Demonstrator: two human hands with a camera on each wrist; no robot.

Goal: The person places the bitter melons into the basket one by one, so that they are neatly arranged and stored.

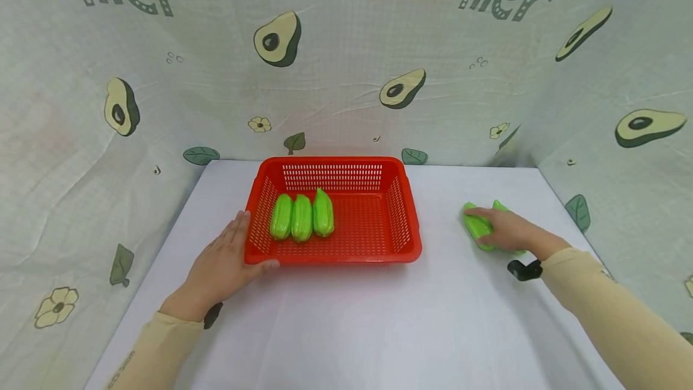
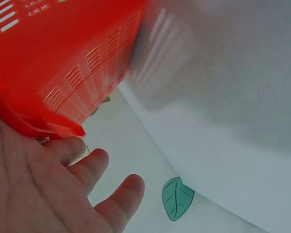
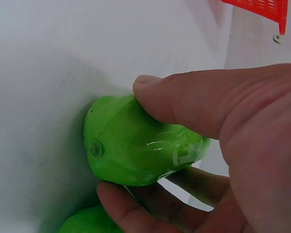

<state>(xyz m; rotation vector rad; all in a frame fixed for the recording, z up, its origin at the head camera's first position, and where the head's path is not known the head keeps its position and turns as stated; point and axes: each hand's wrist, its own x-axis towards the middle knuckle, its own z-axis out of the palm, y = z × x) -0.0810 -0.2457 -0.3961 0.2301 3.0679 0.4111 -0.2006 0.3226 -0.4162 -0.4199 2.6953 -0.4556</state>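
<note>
A red plastic basket (image 1: 335,257) sits on the white table, with three glossy green elongated vegetables (image 1: 301,218) side by side in its left part. My left hand (image 1: 219,266) rests against the basket's left side, fingers extended and thumb by the front corner. At the right of the table, my right hand (image 1: 509,230) pinches a similar green vegetable (image 3: 136,141) between thumb and fingers; in the right wrist view it lies close to the tabletop. Another green vegetable (image 3: 89,221) is beside it, partly hidden under the hand.
White cloth covers the table (image 1: 346,330). Behind and at both sides hangs a pale curtain (image 1: 335,107) printed with avocados, leaves and flowers. A stretch of table separates the basket from the right-hand vegetables.
</note>
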